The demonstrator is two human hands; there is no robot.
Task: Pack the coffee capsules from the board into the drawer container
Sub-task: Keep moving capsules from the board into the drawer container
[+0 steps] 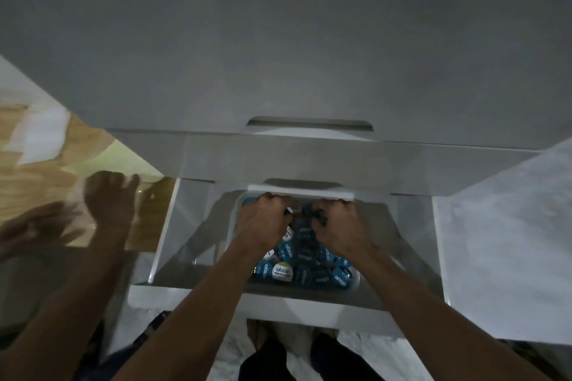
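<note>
Head view: an open white drawer (161, 244) juts out from a white cabinet (278, 56), and inside it, toward the drawer's right side, sits a clear container (356, 280) filled with coffee capsules (282, 271), most with blue lids and a few with white lids bearing printed lettering. The capsules lie heaped, touching one another, from the container's far end to its near edge. Both of the person's forearms reach down into the container from the near side. The left hand (263, 221) is at the container's far left part, fingers curled down and pressed together around dark capsules at the top of the heap; the right hand (342, 223) is just beside it at the far right part, fingers likewise curled in, gripping dark capsules between fingertips and palm. The knuckles of both hands lie close under the white front lip of the drawer above (300, 192). How many capsules each hand holds cannot be told, since the fingers hide them. At the left edge, on the glossy cabinet side, blurred mirror images of hands (108, 198) show over a wooden floor (46, 170). Below the drawer's near edge, the person's dark-clothed legs (269, 362) stand on a pale marbled floor (501, 226)
</note>
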